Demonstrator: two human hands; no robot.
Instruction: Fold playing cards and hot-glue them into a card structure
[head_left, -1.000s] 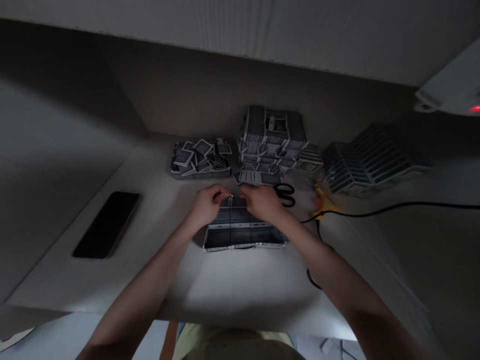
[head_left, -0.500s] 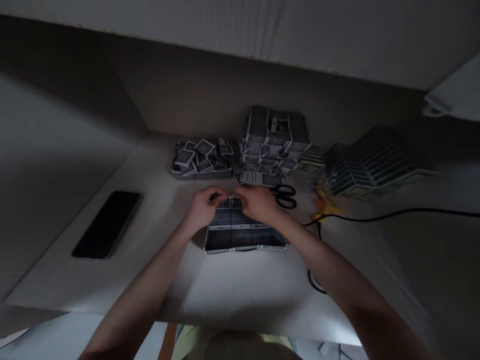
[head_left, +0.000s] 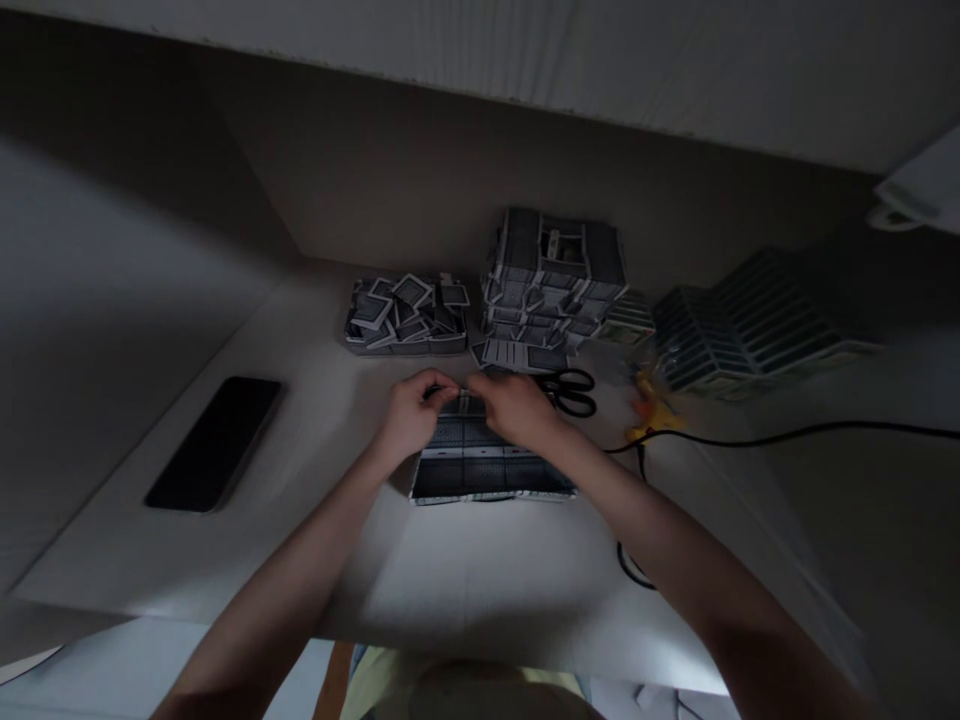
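An open-topped box built of folded playing cards stands on the desk in front of me. At its far edge, the fingertips of my left hand are pinched together at the upper left part of the cards. Close beside them, my right hand curls its fingers over the same far edge and covers much of it. Only a narrow gap separates the two hands. Exactly which card flap lies between the fingers is too dark and small to make out.
Behind stand a tray of loose folded cards and a taller card structure. Black-handled scissors lie by my right hand. A yellow tool, a black cable and ridged card pieces are rightward; a phone is left.
Both hands stay at the box's far edge with nearly the same pinch, shifting only slightly. The whole view has moved a little.
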